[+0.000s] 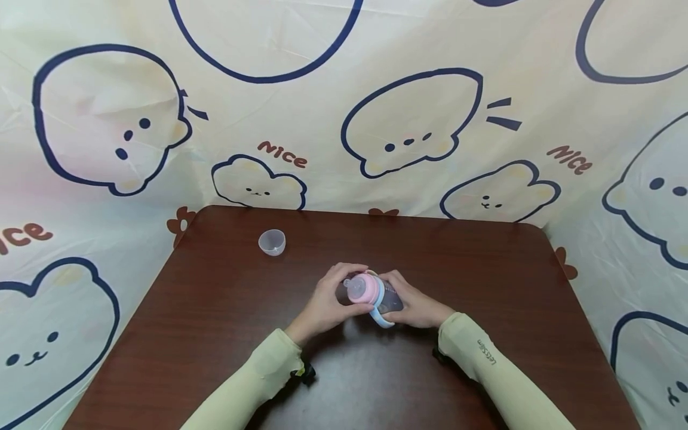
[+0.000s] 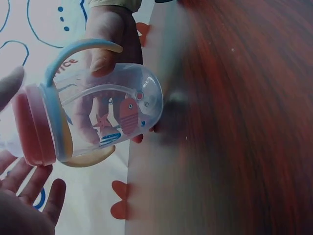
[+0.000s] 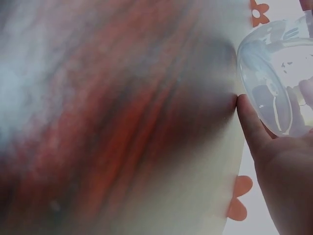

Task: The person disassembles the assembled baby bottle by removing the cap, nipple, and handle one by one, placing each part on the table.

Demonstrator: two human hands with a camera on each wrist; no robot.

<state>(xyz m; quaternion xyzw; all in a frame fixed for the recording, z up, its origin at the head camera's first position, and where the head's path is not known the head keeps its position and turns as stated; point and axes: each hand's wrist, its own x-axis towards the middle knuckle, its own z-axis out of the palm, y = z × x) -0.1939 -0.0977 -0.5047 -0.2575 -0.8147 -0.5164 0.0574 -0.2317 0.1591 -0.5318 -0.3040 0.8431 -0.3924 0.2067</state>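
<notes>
A baby bottle (image 1: 391, 298) with a clear body, a pink collar (image 2: 34, 125) and a nipple tip lies tilted between both hands, over the middle of the table. My left hand (image 1: 325, 298) grips the collar, thumb on one side and fingertips on the other. With the right hand (image 1: 421, 306) I hold the clear body near its base; its fingers show through the plastic in the left wrist view. A blue-and-yellow handle ring (image 2: 57, 117) sits below the collar. Inside the body a straw runs toward the base, and sea-animal prints mark the wall.
A clear, bowl-shaped cap (image 1: 272, 242) stands at the back left of the dark brown wooden table (image 1: 215, 334). Behind and beside the table hangs a pale curtain (image 1: 317, 119) with cartoon outlines.
</notes>
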